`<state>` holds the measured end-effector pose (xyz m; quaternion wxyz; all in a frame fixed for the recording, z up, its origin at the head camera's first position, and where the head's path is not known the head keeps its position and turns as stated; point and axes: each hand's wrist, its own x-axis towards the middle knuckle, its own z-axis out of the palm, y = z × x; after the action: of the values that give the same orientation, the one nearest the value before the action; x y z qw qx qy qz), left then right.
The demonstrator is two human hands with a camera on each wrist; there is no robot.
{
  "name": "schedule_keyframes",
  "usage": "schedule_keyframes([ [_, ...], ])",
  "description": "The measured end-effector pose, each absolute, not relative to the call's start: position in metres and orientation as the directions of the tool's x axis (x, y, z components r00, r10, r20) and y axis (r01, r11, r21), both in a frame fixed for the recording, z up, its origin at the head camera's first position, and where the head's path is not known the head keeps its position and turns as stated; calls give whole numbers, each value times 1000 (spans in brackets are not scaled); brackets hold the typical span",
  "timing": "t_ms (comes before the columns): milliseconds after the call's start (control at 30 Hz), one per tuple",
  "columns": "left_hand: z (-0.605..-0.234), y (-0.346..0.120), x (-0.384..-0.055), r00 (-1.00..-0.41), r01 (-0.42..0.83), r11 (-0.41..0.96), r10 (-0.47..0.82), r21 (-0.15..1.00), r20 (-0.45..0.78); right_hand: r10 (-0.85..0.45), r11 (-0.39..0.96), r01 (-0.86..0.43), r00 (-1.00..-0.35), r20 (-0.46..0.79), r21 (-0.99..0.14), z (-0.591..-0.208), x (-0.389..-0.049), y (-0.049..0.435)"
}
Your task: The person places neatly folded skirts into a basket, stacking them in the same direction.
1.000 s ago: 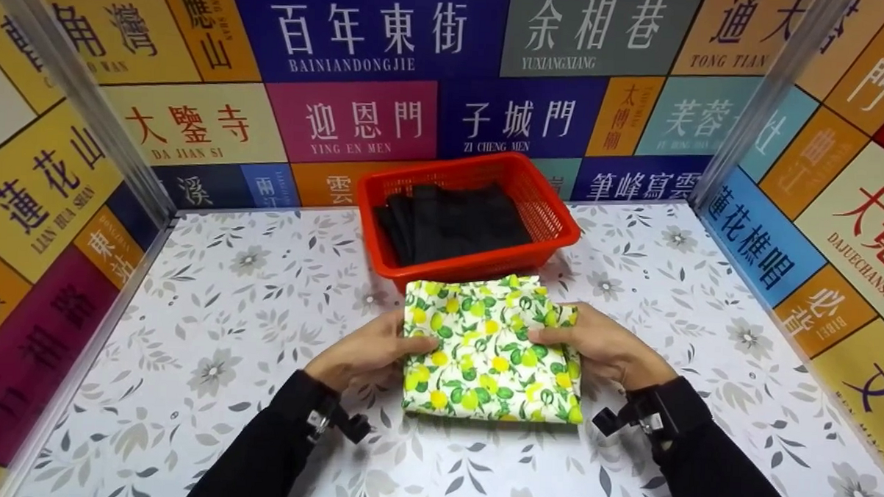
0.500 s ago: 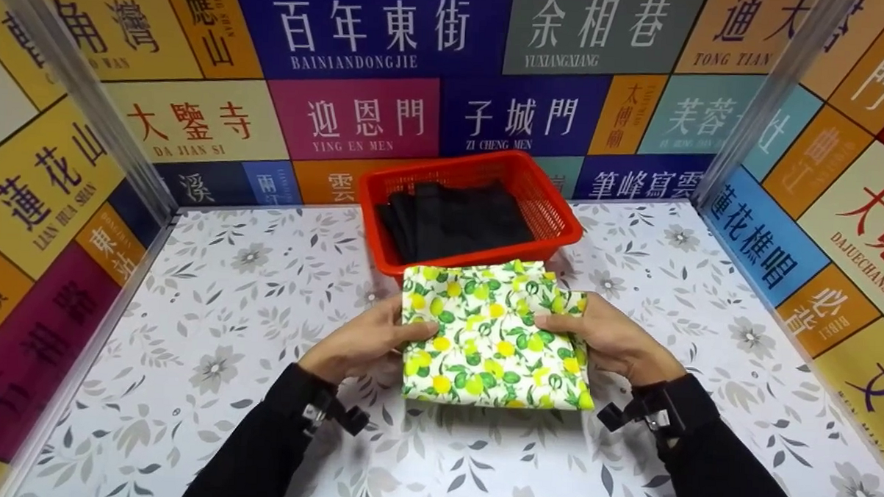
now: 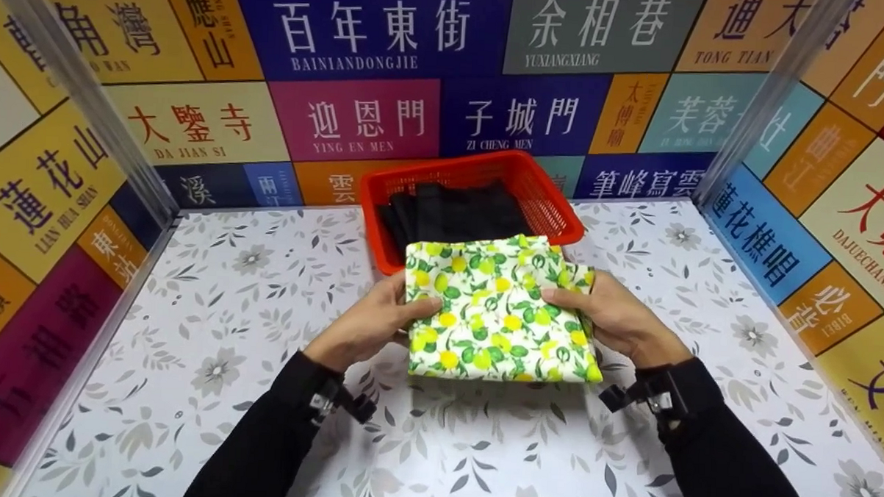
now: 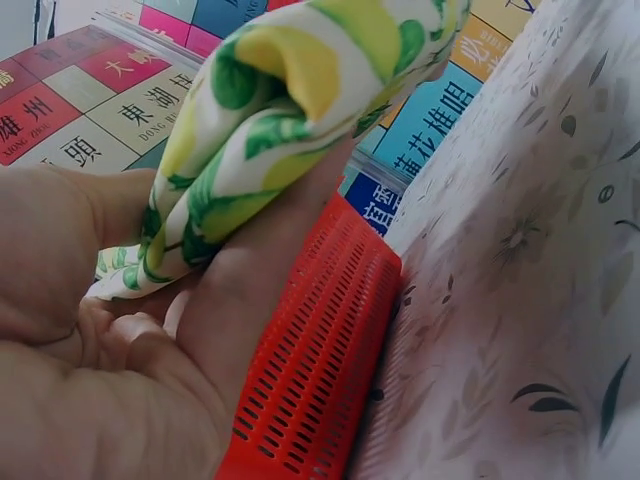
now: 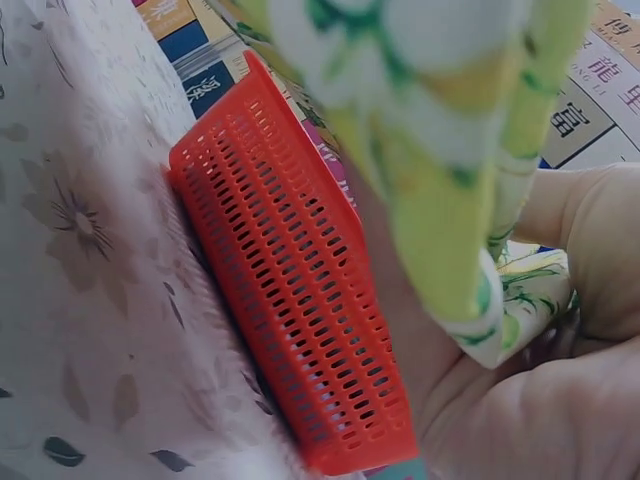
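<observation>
A folded cloth (image 3: 498, 317), white with yellow lemons and green leaves, is held between both hands in the head view. My left hand (image 3: 377, 316) grips its left side, thumb on top and fingers underneath. On the other side my right hand (image 3: 627, 317) pinches the right edge the same way. The cloth is raised above the table, its far edge overlapping the front of a red plastic basket (image 3: 557, 201). Inside the basket lies folded black fabric (image 3: 473, 209). Both wrist views show the folded edge of the cloth (image 4: 270, 130) between thumb and fingers, near the slotted basket wall (image 5: 285, 270).
The table (image 3: 259, 419) has a white cover with grey flowers and leaves. Panels with printed characters (image 3: 355, 117) stand at the back and along both sides. A camera mount (image 3: 341, 403) is strapped on each wrist over black sleeves.
Both hands have carried the folded cloth forward and up, from in front of the basket to over its near rim. The basket and the black fabric have stayed in place.
</observation>
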<state>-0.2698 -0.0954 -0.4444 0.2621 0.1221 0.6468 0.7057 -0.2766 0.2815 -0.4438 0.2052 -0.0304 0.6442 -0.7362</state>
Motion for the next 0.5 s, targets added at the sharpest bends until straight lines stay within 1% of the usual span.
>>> schedule_keyframes([
  [200, -435, -93, -281, -873, -188, -49, 467, 981, -144, -308, -74, 248, -927, -215, -966, -429, -297, 275],
  [500, -417, -88, -305, -900, -197, -77, 409, 977, -150, -245, -36, 289, -931, -273, -957, -407, -336, 270],
])
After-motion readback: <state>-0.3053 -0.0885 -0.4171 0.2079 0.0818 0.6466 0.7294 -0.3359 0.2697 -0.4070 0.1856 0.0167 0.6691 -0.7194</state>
